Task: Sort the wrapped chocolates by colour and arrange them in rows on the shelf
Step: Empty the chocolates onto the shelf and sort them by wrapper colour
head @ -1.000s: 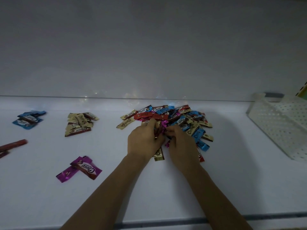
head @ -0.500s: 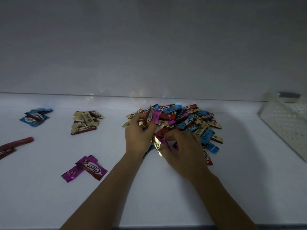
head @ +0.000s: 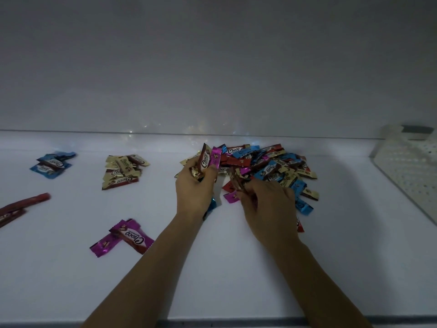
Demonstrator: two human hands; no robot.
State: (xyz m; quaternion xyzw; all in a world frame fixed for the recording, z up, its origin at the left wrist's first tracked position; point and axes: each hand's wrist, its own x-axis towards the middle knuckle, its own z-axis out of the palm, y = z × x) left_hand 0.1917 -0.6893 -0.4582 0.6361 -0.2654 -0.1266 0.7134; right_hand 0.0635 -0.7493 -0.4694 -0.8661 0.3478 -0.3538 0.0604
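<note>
Where both hands were bunched at the mixed pile [head: 272,166] on the shelf [head: 212,280], the left hand [head: 195,188] now pinches pink chocolates [head: 215,158] upright above it, probably bound for the pink group [head: 125,235], while the right hand [head: 268,207] digs on, fingers curled, its hold unclear.

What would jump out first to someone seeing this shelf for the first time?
The heap of mixed-colour wrapped chocolates at the back of the white shelf stands out most. The left hand grips magenta chocolates upright at its left edge, and the right hand reaches into its near side. To the left lie small sorted sets: a blue group, a gold group, a red group at the picture's edge and a magenta pair nearest the camera.
</note>
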